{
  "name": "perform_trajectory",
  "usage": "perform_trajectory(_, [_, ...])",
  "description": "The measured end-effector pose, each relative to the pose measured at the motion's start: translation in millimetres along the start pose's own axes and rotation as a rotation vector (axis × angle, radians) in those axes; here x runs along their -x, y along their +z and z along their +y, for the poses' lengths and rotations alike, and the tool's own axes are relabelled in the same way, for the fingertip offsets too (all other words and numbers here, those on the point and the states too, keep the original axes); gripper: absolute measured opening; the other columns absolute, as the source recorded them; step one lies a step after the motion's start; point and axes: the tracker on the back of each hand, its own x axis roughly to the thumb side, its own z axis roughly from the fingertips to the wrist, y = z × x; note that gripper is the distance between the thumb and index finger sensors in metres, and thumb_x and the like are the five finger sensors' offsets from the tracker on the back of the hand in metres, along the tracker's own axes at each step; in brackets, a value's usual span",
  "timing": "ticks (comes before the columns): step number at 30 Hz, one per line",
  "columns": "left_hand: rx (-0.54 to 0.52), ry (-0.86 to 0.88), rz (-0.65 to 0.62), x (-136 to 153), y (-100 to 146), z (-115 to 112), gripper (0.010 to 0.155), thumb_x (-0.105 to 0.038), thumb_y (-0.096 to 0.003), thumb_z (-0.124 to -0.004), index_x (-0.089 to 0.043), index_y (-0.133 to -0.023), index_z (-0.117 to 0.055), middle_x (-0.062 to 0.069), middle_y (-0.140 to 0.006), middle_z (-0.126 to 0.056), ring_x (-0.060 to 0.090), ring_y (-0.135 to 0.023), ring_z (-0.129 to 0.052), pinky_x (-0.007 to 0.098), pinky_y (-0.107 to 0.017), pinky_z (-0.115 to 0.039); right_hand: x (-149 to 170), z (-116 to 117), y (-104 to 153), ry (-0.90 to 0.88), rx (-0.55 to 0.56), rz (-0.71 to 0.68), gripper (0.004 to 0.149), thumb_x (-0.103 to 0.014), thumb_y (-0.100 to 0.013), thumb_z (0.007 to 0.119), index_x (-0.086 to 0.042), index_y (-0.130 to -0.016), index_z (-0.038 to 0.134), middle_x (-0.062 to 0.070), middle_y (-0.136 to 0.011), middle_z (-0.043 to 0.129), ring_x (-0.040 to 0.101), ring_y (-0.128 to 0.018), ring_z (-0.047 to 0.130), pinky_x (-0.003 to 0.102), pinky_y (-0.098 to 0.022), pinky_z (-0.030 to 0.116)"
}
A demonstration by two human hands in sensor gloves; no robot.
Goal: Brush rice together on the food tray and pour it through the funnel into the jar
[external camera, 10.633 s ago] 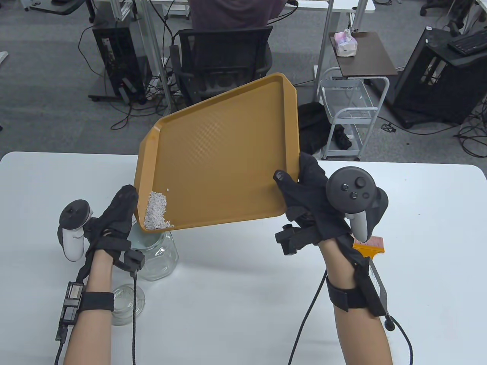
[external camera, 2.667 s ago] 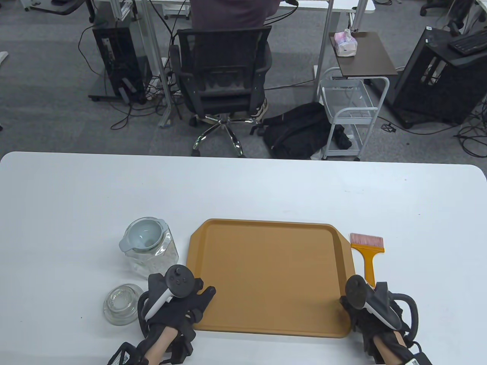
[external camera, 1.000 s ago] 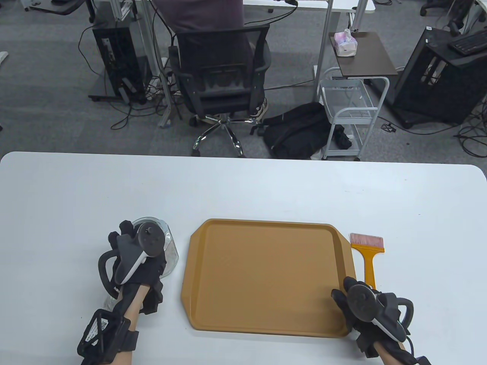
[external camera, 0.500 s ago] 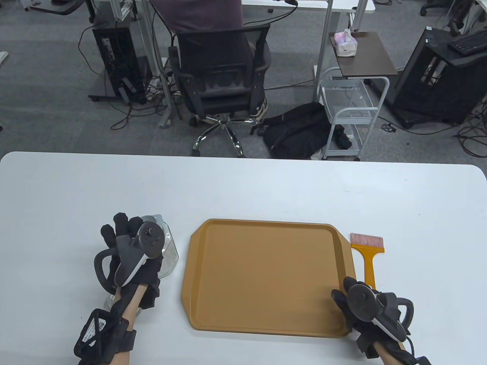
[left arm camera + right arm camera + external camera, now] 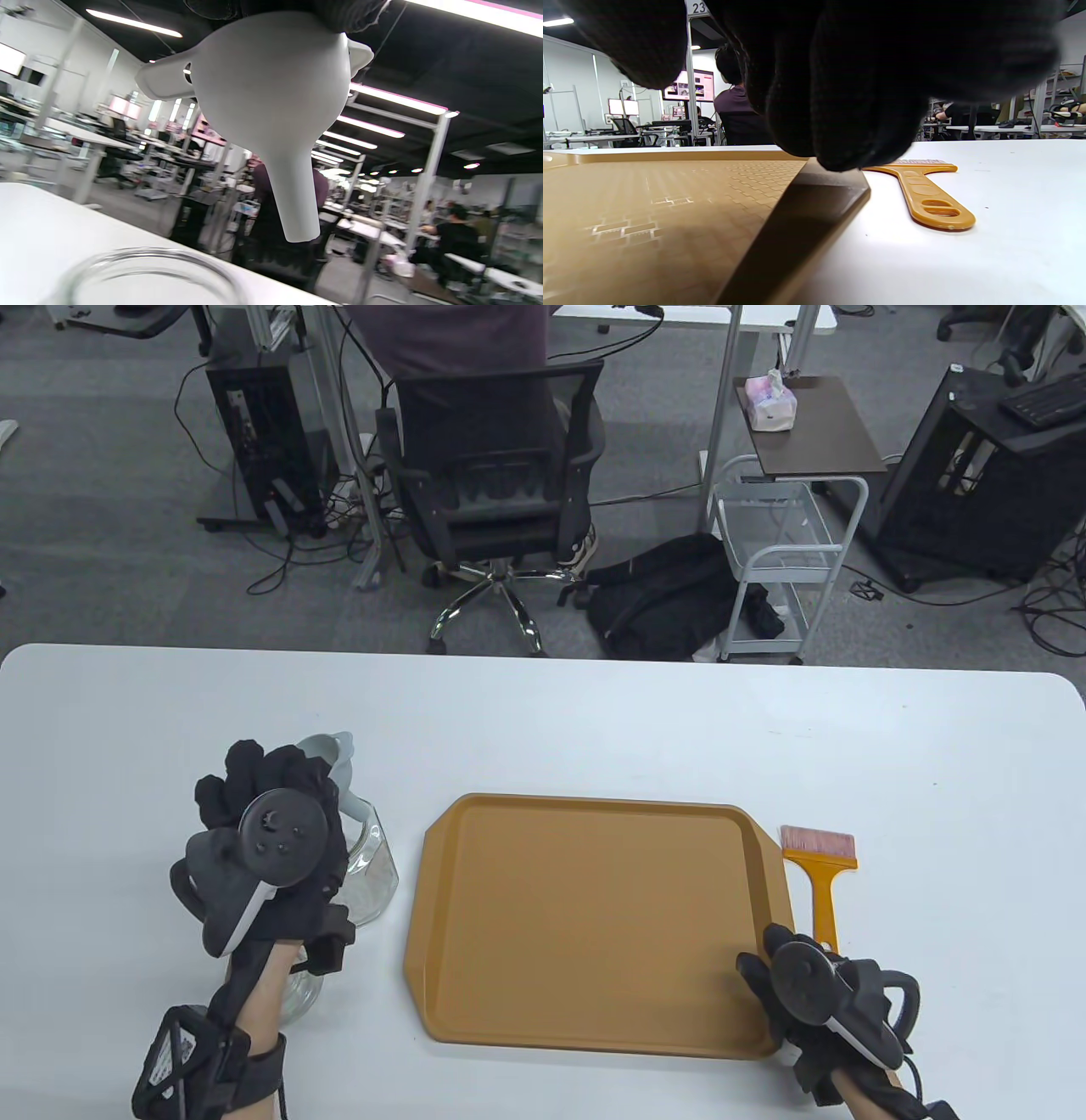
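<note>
My left hand grips the pale grey funnel by its bowl and holds it up over the glass jar. In the left wrist view the funnel hangs from my fingers with its spout clear above the jar's rim. The orange food tray lies flat on the table, and no rice shows on it. My right hand sits at the tray's near right corner, with its fingers curled over the tray's rim.
An orange-handled brush lies just right of the tray, also seen as the brush beside my right fingers. A glass lid sits near the front, partly under my left wrist. A person sits on an office chair beyond the table.
My left hand has closed on the funnel and lifted it up out of the jar, moving slightly away from me. The right hand, tray and brush have not moved.
</note>
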Motion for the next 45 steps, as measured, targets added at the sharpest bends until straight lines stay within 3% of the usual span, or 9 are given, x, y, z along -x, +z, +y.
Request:
perform_trajectory(3, [0.041,0.026,-0.071,-15.4,4.2,-5.1,0.043,-0.035,-0.0536,-0.063,-0.017,-0.092,-0.073,0.009,-0.110,-0.065,0.040,-0.112,-0.041,0.071,-0.076,-0.026,-1.1,0.1,0.3,0.003,0.002,-0.006,0.065,-0.056,-0.041,0.078,-0.006,-0.081,0.088,0.014,-0.061,0.102,0.026,-0.031,0.104,0.039,-0.020,0.090])
perform_trajectory(6, [0.116,0.006,-0.121,-32.9,3.5,-28.9,0.043,-0.035,-0.0533,-0.064,-0.017,-0.091,-0.074,0.009,-0.109,-0.067,0.040,-0.112,-0.042,0.071,-0.076,-0.028,-1.6,0.2,0.7,-0.001,0.000,-0.009,0.065,-0.056,-0.041,0.078,-0.006,-0.081,0.088,0.014,-0.061,0.102,0.026,-0.030,0.104,0.039,-0.020,0.090])
perform_trajectory(14, [0.442,-0.053,-0.167,-67.6,-3.7,-138.3,0.043,-0.035,-0.0532,-0.064,-0.016,-0.091,-0.074,0.010,-0.109,-0.068,0.040,-0.111,-0.045,0.071,-0.076,-0.029,-2.5,1.3,1.0,-0.010,-0.008,-0.014,0.065,-0.056,-0.041,0.078,-0.006,-0.081,0.088,0.014,-0.061,0.102,0.026,-0.031,0.104,0.039,-0.021,0.090])
perform_trajectory(18, [0.575,-0.094,-0.140,-72.4,-6.9,-172.4,0.043,-0.035,-0.0531,-0.063,-0.016,-0.091,-0.074,0.010,-0.108,-0.068,0.041,-0.111,-0.045,0.071,-0.076,-0.030,-2.4,-0.6,1.4,-0.005,0.000,-0.010,0.065,-0.056,-0.041,0.078,-0.006,-0.082,0.088,0.014,-0.061,0.102,0.026,-0.031,0.104,0.039,-0.021,0.090])
perform_trajectory(26, [0.649,-0.019,-0.059,-66.3,-11.5,-188.7,0.043,-0.035,-0.0534,-0.063,-0.016,-0.091,-0.074,0.011,-0.108,-0.067,0.041,-0.110,-0.046,0.070,-0.076,-0.031,-1.5,-1.9,1.2,-0.017,-0.001,-0.009,0.065,-0.056,-0.041,0.078,-0.006,-0.082,0.088,0.014,-0.061,0.102,0.026,-0.031,0.104,0.039,-0.021,0.090])
perform_trajectory(45, [0.665,-0.032,-0.024,-55.4,-11.7,-204.7,0.046,-0.036,-0.0537,-0.064,-0.017,-0.095,-0.073,0.011,-0.110,-0.067,0.041,-0.110,-0.048,0.070,-0.076,-0.032,-3.3,-1.1,1.2,-0.014,-0.016,-0.016,0.065,-0.056,-0.041,0.078,-0.006,-0.083,0.087,0.014,-0.062,0.101,0.026,-0.032,0.104,0.040,-0.021,0.090])
